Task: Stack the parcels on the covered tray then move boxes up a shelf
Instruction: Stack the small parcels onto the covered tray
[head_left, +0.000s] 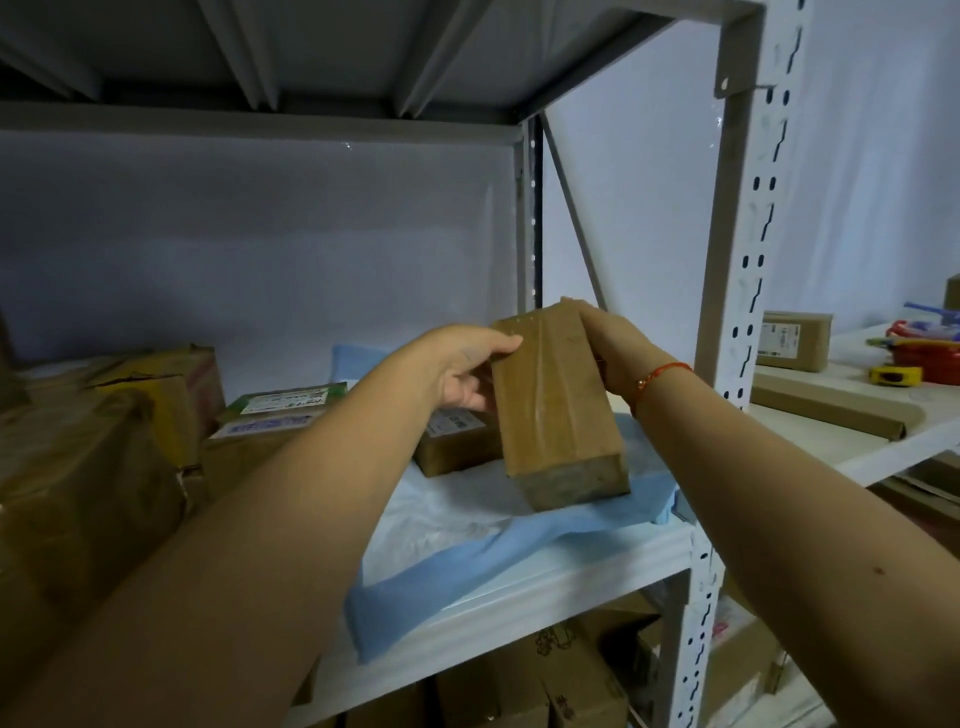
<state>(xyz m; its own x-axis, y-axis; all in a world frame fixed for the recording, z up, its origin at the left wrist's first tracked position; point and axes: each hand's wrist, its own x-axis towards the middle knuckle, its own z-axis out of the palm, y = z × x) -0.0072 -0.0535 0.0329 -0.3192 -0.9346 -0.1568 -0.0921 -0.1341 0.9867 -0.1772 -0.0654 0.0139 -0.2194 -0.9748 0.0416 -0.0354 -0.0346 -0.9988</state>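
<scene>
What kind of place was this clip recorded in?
Probably a small stockroom or parcel sorting room: slotted metal shelving, taped cardboard boxes on the shelves, and both hands holding a brown parcel.

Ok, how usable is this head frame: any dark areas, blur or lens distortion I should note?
Head view: dim and bluish overall; the big brown cardboard boxes at left sit in deep shadow; the white metal shelf upright bows from the wide-angle lens; the brown taped parcel, gripped by the left hand and right hand, reads clearly, with soft sheen on its tape; label text on the small parcel behind is too soft to read.
</scene>
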